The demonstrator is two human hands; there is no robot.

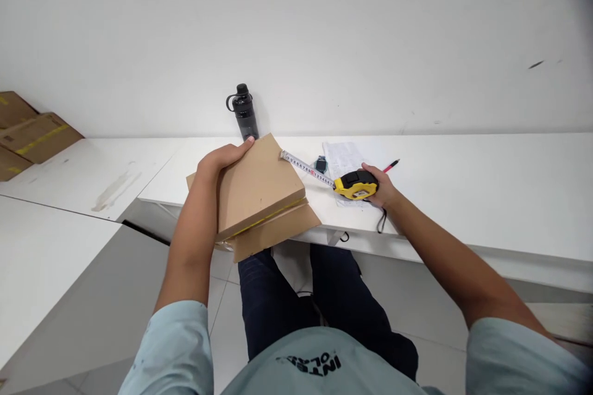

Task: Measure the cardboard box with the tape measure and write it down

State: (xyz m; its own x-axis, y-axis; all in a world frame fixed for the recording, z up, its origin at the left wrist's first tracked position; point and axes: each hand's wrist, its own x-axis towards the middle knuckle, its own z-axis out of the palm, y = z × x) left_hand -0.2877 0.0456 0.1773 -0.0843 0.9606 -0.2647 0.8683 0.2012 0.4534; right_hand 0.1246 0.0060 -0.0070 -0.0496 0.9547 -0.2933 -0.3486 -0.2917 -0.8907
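Note:
My left hand (227, 156) is closed on the upper left edge of a brown cardboard box (259, 185), which is tilted over the front edge of the table with flaps hanging out below. In my right hand (380, 186) is a yellow and black tape measure (356, 185), gripped from its right side. Its white blade (308, 168) is pulled out a short way to the left, and the end hook lies at or near the box's right edge. A dark wrist strap dangles from the tape measure's case.
On the white table (486, 191) lie a printed paper sheet (343, 157), a dark square-faced watch (320, 164) and a red and black pencil (391, 166). Behind the box a black bottle (244, 112) stands near the wall. More cardboard boxes (41, 136) sit at the far left.

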